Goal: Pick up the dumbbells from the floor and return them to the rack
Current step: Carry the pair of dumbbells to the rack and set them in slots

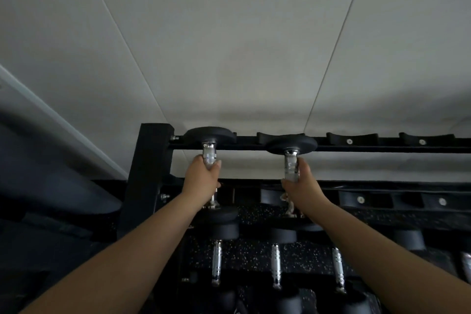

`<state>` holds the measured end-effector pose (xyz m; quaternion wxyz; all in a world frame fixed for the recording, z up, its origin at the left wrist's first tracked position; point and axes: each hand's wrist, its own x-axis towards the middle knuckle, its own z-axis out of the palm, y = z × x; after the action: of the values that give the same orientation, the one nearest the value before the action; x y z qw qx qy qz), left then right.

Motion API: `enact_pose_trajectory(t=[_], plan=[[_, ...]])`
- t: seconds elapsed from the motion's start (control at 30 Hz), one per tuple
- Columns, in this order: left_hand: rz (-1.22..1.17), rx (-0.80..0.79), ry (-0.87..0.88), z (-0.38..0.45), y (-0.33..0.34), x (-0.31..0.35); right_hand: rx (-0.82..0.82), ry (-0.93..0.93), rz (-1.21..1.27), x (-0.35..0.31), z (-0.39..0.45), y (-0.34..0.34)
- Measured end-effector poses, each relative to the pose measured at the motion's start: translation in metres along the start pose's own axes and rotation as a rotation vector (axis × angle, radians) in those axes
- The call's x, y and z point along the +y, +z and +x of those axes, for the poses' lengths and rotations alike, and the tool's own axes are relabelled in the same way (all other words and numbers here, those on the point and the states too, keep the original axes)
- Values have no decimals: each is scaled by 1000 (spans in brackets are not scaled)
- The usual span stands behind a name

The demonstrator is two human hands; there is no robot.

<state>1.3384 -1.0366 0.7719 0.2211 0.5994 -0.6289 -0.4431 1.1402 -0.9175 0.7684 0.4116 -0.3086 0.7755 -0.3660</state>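
Observation:
Two black dumbbells with chrome handles lie across the top tier of a black rack (150, 160). My left hand (201, 177) is shut around the handle of the left dumbbell (210, 135), whose far head rests in the leftmost cradle. My right hand (302, 186) grips the handle of the right dumbbell (291, 144), whose far head sits at the second cradle. The near head of the left dumbbell shows below my left wrist; my right forearm hides most of the other near head.
Empty cradles (351, 139) continue to the right on the top rail. A lower tier holds several more dumbbells (276, 265) over speckled black flooring. A pale panelled wall (229, 46) stands right behind the rack. A dark padded shape (63, 186) lies at the left.

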Motion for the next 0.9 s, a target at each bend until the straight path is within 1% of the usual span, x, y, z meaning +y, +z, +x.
enact_pose_trajectory(t=[0.17,0.27,0.5,0.7,0.9], plan=[[-5,-9,8,32,-8,-12,66,38,15,-4,21,9],[-15,-39,-6,44,-3,-21,75,62,5,-5,33,10],[-14,-94,-22,70,15,-30,40,88,27,-3,64,11],[57,-94,-6,95,21,-33,38,125,34,5,86,17],[87,-120,-52,107,28,-42,4,153,46,12,98,24]])
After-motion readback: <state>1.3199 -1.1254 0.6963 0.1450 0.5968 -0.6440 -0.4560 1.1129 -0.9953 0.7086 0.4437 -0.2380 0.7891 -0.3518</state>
